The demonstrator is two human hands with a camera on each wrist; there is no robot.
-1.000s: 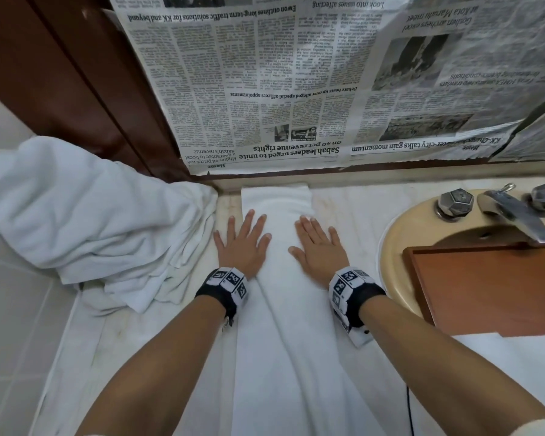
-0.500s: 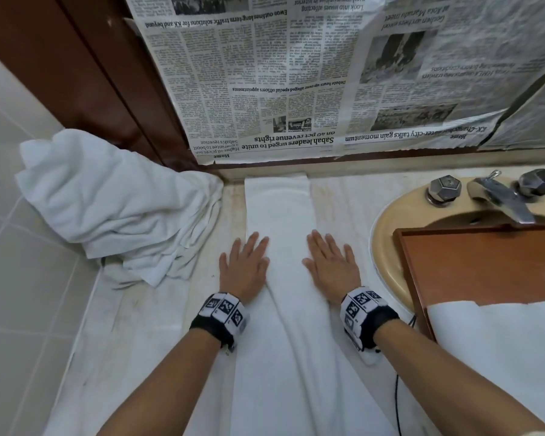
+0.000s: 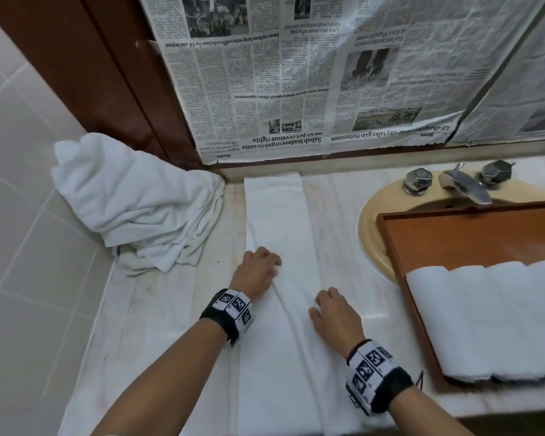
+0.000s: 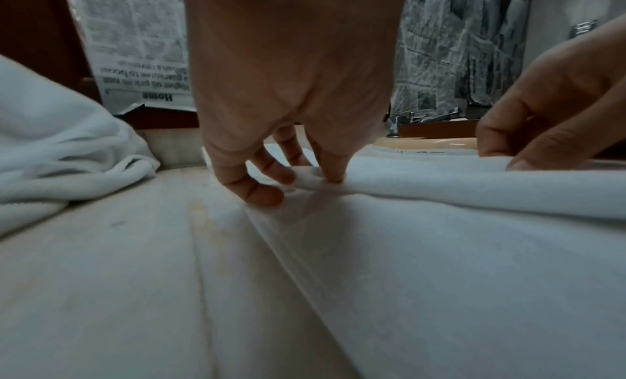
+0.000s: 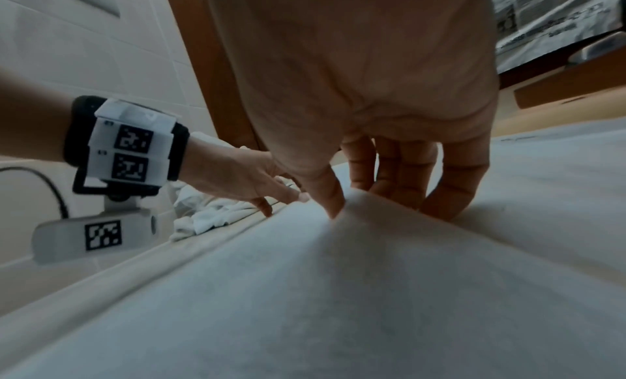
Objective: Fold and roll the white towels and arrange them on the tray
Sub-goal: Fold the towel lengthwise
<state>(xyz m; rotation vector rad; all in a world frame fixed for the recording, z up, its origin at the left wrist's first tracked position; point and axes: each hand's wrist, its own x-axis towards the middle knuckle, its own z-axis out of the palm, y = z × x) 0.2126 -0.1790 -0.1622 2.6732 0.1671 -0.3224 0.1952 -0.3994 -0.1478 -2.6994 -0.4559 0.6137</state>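
Observation:
A long folded white towel [image 3: 277, 215] lies as a strip on the marble counter, from the back wall to the front edge. My left hand [image 3: 260, 267] has curled fingers and pinches the strip's left edge; the left wrist view shows its fingertips [image 4: 271, 194] gripping a raised fold. My right hand [image 3: 329, 313] pinches the strip nearer the front, lifting a small ridge of cloth [image 5: 355, 205]. A wooden tray [image 3: 453, 234] sits across the sink at the right, holding rolled white towels [image 3: 485, 316] side by side.
A heap of loose white towels [image 3: 139, 202] fills the back left corner against the tiled wall. The beige sink [image 3: 372, 221] and its metal faucet [image 3: 463, 184] lie at the right. Newspaper [image 3: 296, 73] covers the wall behind. Bare counter [image 3: 170, 309] shows left of the strip.
Both hands lay flat on the towel and slid back toward the front edge. Their fingers have since curled and now pinch the cloth.

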